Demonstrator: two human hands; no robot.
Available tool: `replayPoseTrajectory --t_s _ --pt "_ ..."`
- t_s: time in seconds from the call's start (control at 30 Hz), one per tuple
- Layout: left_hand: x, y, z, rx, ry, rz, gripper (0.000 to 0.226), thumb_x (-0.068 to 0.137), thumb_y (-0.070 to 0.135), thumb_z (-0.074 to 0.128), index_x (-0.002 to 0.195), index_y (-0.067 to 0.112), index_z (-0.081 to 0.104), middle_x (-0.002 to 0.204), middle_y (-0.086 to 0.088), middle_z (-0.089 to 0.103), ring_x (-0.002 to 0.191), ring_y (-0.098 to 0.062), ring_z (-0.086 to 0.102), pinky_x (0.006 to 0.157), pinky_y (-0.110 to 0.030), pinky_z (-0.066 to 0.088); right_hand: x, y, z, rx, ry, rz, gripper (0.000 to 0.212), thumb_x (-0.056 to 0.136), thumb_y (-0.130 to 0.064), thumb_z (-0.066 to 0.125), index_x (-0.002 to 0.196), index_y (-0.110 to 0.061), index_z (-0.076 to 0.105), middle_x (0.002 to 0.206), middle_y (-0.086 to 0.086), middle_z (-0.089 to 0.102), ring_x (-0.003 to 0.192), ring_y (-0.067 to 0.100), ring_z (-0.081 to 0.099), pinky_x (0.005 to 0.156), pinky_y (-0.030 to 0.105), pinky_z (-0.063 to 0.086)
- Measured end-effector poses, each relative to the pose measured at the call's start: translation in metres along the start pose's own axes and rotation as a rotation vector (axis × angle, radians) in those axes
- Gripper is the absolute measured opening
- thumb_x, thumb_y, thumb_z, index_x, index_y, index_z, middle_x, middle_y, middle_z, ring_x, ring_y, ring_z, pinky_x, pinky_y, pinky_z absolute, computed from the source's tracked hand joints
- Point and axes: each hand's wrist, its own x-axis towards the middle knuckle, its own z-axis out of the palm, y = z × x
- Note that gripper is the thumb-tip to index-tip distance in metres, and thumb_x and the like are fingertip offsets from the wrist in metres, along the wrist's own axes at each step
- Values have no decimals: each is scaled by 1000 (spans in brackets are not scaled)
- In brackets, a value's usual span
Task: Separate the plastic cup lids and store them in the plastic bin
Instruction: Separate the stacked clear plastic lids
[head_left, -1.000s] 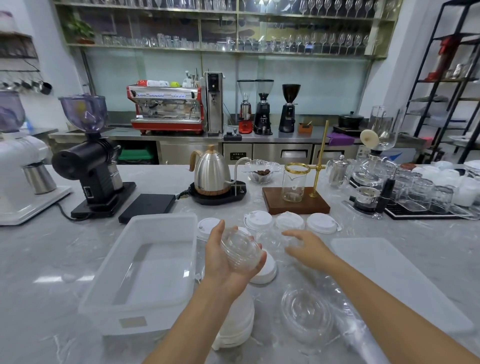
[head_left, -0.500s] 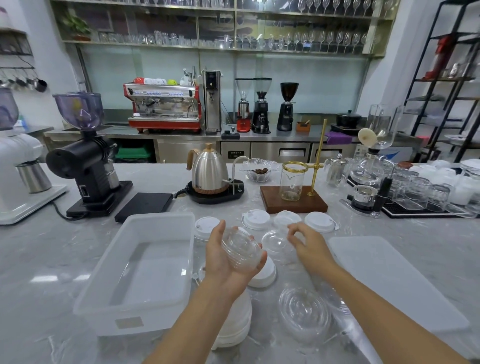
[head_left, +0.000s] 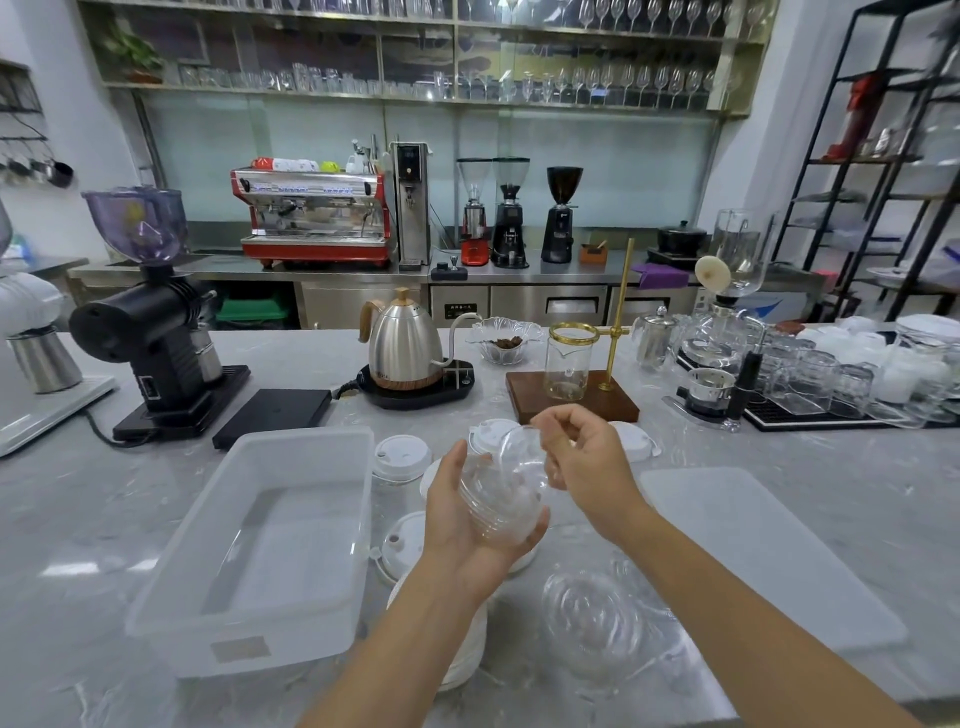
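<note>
the left hand (head_left: 467, 514) cups the clear lid stack (head_left: 501, 499) above the surface, at 3 o'clock of the plastic bin (head_left: 291, 457), while the right hand (head_left: 582, 452) pinches the top lid (head_left: 519, 447); best peel gently, keeping the left grip firm.

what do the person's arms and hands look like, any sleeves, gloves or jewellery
Both arms are bare from the bottom edge of the picture up to the hands, with no sleeve showing. The left hand and right hand wear no gloves. No watch, bracelet or ring shows on either wrist or on the fingers. No markings show on the arms.
</note>
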Motion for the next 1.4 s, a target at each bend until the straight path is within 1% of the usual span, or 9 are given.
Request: replayPoseTrajectory --t_s 0.1,0.2,0.47,0.63,0.83,1.03,1.23,1.33,1.4 --pt "-2 -1 4 17 -38 -39 61 82 56 66 123 10 67 117 -17 70 104 -31 65 100 -45 47 -2 1 12 -119 10 -38 14 95 -21 64 92 -7 66 69 -4 60 49 4 51 49 18 46" --pt "-5 -3 7 36 -65 -63 58 81 56 68 120 13 70 119 -16 73 106 -33 71 101 -49 48 -2 3 19 -264 17 -92 11 94 -21 65 90 -11 69 75 -4 65 64 -1 56 62 15 48" --pt "-12 -2 6 78 -113 -36 61 71 46 79 126 20 70 118 -11 75 101 -31 75 92 -55 55 0 5 28 -435 -37 -154 12 94 -25 63 87 -18 69 81 -6 67 76 9 57 67 15 43" --pt "-17 -1 4 101 -124 -29 60 77 34 75 134 19 65 136 -12 66 124 -32 64 104 -50 48 7 11 25 -578 -81 -129 6 89 -34 69 93 -30 69 101 -8 59 92 4 51 80 18 42" --pt "-22 10 5 78 -85 33 24 64 32 77 79 14 79 96 -12 67 91 -30 60 77 -40 52 27 43 0 -515 64 2 13 97 -22 57 94 -28 68 100 -8 69 84 8 59 68 14 44" --pt "-25 19 -3 17 -45 36 19 63 32 77 74 18 74 91 -13 64 96 -33 54 77 -41 50 26 86 -29 -988 -157 233 34 85 -28 67 118 -34 66 140 -4 53 130 19 47 111 42 36" --pt "-23 22 -4 45 -34 34 24 60 33 80 80 20 73 93 -13 66 94 -34 57 77 -42 52 19 90 -32 -1057 -204 188 25 72 -53 75 93 -37 74 136 -8 55 130 16 47 108 42 34" --pt "-20 21 -4 55 -15 31 20 63 34 78 77 19 75 92 -13 67 93 -33 59 76 -42 54 19 93 -33 -1015 -182 127 9 75 -42 79 74 -38 71 120 -9 64 116 13 55 102 36 41" --pt "-18 20 -5 54 -13 27 18 65 35 77 72 18 77 93 -13 66 92 -33 59 77 -42 53 18 95 -35 -953 -172 101 21 80 -32 77 64 -38 64 101 -16 65 101 9 58 98 37 47"
